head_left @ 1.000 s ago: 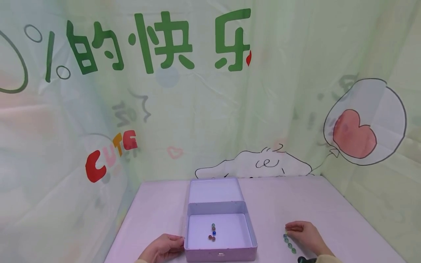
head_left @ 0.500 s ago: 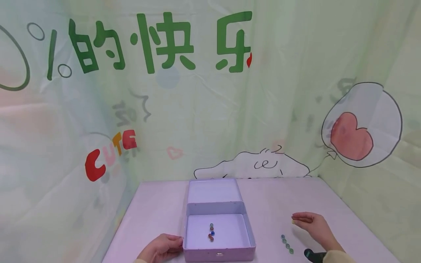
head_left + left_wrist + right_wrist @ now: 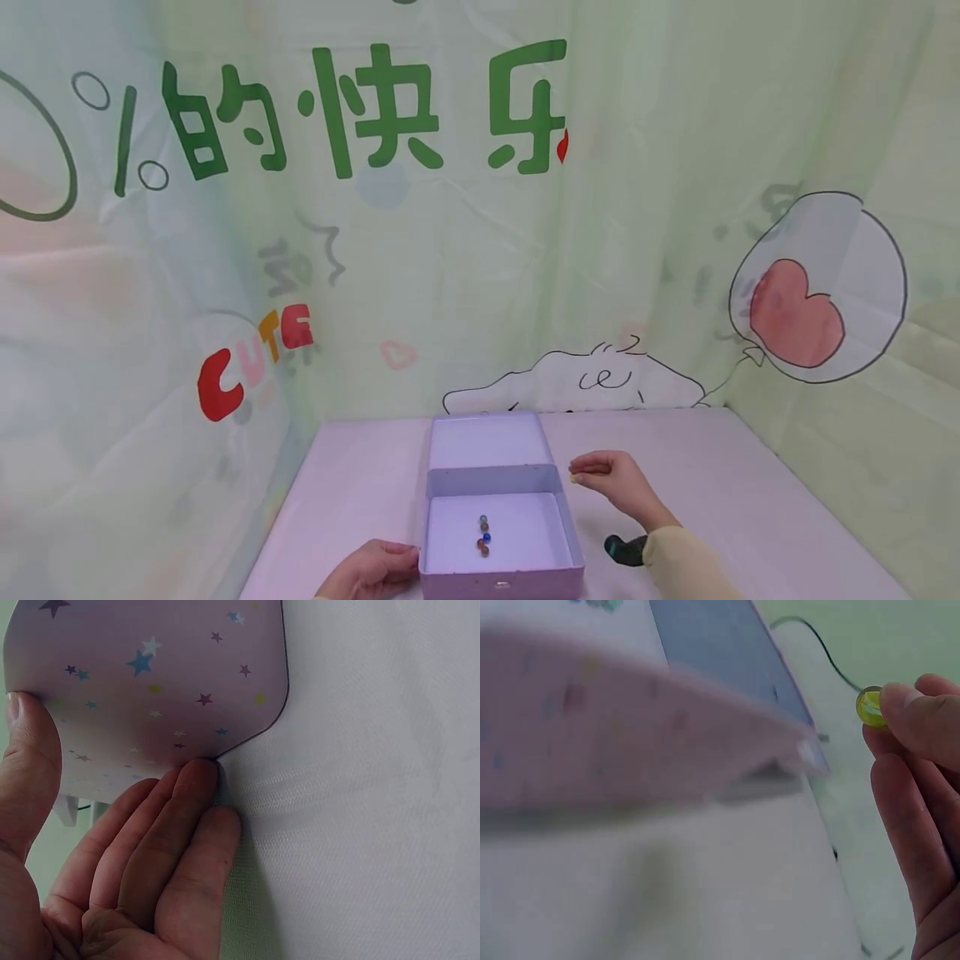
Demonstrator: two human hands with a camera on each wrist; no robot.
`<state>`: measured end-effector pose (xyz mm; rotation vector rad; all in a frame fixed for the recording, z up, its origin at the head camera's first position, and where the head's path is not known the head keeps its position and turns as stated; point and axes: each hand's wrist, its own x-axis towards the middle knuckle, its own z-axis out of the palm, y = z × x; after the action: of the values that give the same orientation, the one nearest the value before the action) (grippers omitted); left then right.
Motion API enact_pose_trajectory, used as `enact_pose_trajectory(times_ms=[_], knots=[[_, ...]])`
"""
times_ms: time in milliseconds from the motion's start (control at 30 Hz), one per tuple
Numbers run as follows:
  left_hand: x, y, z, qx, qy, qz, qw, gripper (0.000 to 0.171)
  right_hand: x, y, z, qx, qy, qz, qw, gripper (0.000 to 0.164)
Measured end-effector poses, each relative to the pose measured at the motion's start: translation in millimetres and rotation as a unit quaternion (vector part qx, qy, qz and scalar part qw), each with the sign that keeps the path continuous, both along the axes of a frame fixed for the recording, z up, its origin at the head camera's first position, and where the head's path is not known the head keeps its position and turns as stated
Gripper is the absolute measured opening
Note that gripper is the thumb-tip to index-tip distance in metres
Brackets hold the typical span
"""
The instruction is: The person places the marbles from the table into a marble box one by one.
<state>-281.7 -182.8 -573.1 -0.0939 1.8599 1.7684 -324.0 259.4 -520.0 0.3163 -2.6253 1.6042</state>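
A lilac tin box (image 3: pixel 502 583) stands with its lid (image 3: pixel 491 442) folded back. On its floor several glass marbles (image 3: pixel 487 537), brown, blue and green, form a short row. My left hand (image 3: pixel 372 567) holds the box's front left corner. In the left wrist view the thumb (image 3: pixel 34 742) lies at one edge of the star-printed side and the fingertips (image 3: pixel 196 774) at the opposite edge. My right hand (image 3: pixel 618 485) pinches a yellow-green marble (image 3: pixel 871 707) between thumb and fingers, just right of the box's back right corner and above the table.
Lilac cloth covers the table (image 3: pixel 720 483), enclosed by printed curtains (image 3: pixel 465 275) at the back and both sides. A dark strap-like piece (image 3: pixel 624 550) sits by the right sleeve (image 3: pixel 686 558), which covers the spot where green marbles lay.
My right hand has lifted the yellow-green marble from the end of the green row, then carried it left and away from me towards the box. My left hand stays at the box corner.
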Motion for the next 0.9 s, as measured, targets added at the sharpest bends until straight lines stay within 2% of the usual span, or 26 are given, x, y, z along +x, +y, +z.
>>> enact_pose_trajectory(times_ms=[167,300,433,567,667,733,900], knots=[[-1.6,1,-2.0,-0.011,0.002,-0.002,0.9999,0.039,-7.0,-32,5.8,0.024,-0.001,0.040,0.999,0.022],[-3.3,0,-1.5,-0.016,0.000,0.007,0.9999,0.038,-13.0,-54,8.8,0.081,0.005,0.090,0.993,0.017],[-3.3,-1,-1.3,-0.008,0.006,0.010,0.9999,0.038,-20.4,-75,12.3,0.161,-0.010,0.128,0.979,0.013],[-2.2,-1,-3.9,0.001,0.015,0.002,0.9999,0.035,-26.4,-91,12.2,0.252,-0.016,0.161,0.954,0.014],[-2.5,0,-5.1,-0.003,0.010,0.002,0.9999,0.035,-25.7,-100,14.8,0.298,-0.011,0.177,0.938,0.016],[-3.0,0,-5.1,-0.006,0.007,0.003,1.0000,0.035,-24.9,-105,16.1,0.316,-0.015,0.177,0.932,0.016],[-3.6,-2,-4.2,-0.006,0.008,0.002,0.9999,0.035,-25.7,-114,15.9,0.325,-0.018,0.173,0.930,0.015]])
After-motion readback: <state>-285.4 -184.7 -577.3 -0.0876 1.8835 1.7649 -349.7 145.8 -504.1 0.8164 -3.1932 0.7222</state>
